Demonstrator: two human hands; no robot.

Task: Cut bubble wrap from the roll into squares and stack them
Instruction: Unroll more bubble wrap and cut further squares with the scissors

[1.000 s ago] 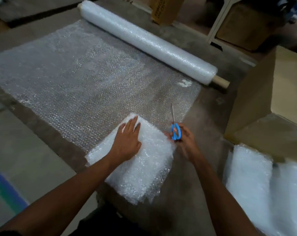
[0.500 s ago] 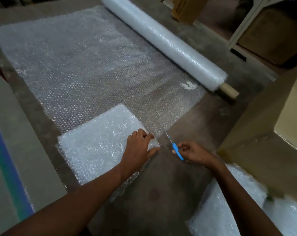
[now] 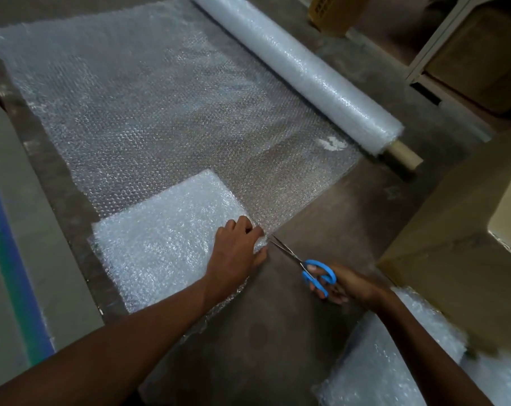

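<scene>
A long bubble wrap roll [image 3: 301,68] lies across the far side of the floor, its cardboard core sticking out on the right. Its unrolled sheet [image 3: 149,112] spreads flat toward me. A thick white stack of cut squares [image 3: 160,241] lies on the sheet's near corner. My left hand [image 3: 236,250] grips the right corner of that stack with curled fingers. My right hand [image 3: 342,285] holds blue-handled scissors [image 3: 315,272], blades slightly parted and pointing at the sheet's edge beside my left hand.
A large cardboard box [image 3: 465,244] stands at the right. More cut bubble wrap [image 3: 394,361] lies at the lower right. A white rack leg [image 3: 435,45] and boxes stand at the back right. A green and blue stripe [image 3: 8,259] runs along the left.
The stack has been shifted left along the sheet's near edge, and my left hand went from flat on top to gripping its right corner. The scissors swung round to point at the sheet's edge.
</scene>
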